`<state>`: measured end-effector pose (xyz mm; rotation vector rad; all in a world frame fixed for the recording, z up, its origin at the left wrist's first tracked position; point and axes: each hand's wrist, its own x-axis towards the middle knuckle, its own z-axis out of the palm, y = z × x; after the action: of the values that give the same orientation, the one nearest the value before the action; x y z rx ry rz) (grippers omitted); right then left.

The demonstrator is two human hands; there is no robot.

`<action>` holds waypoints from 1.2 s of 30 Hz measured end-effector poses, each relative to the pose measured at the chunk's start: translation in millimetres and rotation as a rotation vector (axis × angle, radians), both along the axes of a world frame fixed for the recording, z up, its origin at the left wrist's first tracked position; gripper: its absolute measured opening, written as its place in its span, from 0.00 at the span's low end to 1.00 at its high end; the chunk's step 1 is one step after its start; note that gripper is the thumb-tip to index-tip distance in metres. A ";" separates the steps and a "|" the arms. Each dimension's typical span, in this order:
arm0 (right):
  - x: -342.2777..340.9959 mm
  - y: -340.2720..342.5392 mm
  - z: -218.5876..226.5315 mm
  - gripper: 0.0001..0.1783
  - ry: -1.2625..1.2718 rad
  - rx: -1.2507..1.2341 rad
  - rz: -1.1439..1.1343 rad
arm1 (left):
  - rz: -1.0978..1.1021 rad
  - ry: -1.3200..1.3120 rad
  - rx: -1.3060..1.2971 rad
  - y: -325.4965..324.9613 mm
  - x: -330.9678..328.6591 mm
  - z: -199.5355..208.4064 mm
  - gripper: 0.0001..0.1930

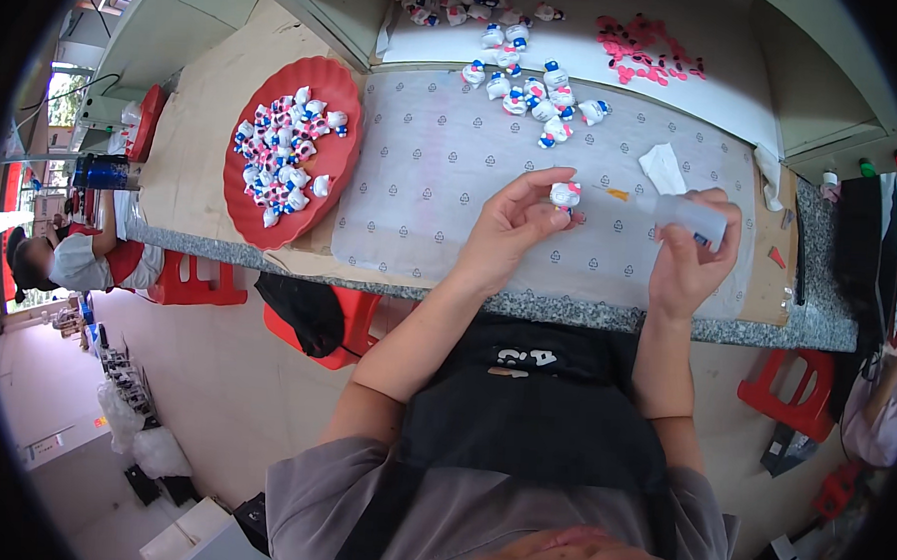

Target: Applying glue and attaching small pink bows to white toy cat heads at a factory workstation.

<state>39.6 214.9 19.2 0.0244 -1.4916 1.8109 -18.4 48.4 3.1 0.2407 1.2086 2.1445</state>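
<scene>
My left hand (509, 231) pinches a small white cat-like figurine (565, 194) with pink detail between thumb and fingertips, just above the sheet-covered bench. In my right hand (687, 265) is a translucent squeeze bottle (677, 216), tilted on its side. Its thin nozzle, amber near the base, points left at the figurine; a small gap seems to lie between them. Beyond my hands, several similar figurines (544, 110) with blue and pink parts are loosely grouped on the patterned sheet (421, 219).
A red scalloped plate (234, 196) full of figurines stands at the left. Small pink pieces (639, 50) lie scattered on the back shelf. A crumpled white tissue (663, 169) rests near the bottle. Red stools (792, 393) stand below the bench; another person (79, 259) sits far left.
</scene>
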 end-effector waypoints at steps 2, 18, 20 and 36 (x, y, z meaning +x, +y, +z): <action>3.6 -8.6 -0.5 0.17 -0.014 0.012 0.011 | 0.021 0.099 -0.055 1.3 2.4 0.2 0.18; 3.8 -14.4 -3.3 0.20 0.051 0.329 0.028 | 0.048 0.007 -0.012 1.9 1.9 -1.7 0.20; 3.5 -14.4 -2.7 0.20 0.051 0.357 0.021 | 0.046 0.006 -0.012 2.1 1.8 -2.3 0.20; 4.5 -12.7 -1.9 0.20 0.068 0.379 0.044 | 0.047 -0.009 -0.003 1.4 2.5 0.1 0.20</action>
<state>44.2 202.1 17.3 0.3043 -1.7751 1.5205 -15.9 49.7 3.2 0.2033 1.2240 2.1814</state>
